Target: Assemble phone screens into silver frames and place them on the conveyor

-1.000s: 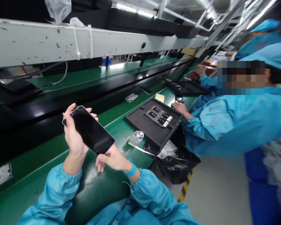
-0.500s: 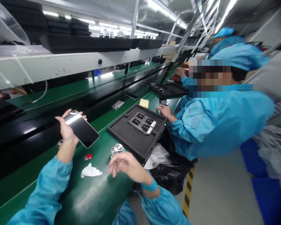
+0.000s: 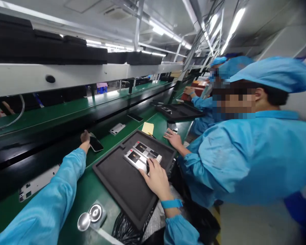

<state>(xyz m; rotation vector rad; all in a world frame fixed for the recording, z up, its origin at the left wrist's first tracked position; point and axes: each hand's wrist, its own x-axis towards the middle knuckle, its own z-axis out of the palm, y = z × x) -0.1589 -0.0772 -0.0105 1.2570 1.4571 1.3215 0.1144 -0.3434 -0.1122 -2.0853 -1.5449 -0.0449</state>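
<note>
My left hand (image 3: 85, 137) is stretched out over the dark conveyor and grips a black-screened smartphone (image 3: 96, 144) by its near side; most of its fingers are hidden. My right hand (image 3: 156, 177) reaches into a black tray (image 3: 122, 194). Its thumb and fingers close on the end of the nearer phone frame (image 3: 134, 159), one of two lying side by side there. The farther frame (image 3: 144, 148) rests against it. Both show a dark battery area and a small red mark.
Metal round-topped containers (image 3: 95, 213) stand near the bench's front. Phone plates (image 3: 117, 128) and a dark phone (image 3: 135, 117) lie on the conveyor. Beyond the tray are yellow notes (image 3: 148, 128). A co-worker's hand (image 3: 173, 139) is close on the right.
My left hand has carried the smartphone forward and lowered it towards the conveyor. My right hand has moved from above the bench into the tray and onto a phone frame. The view has shifted.
</note>
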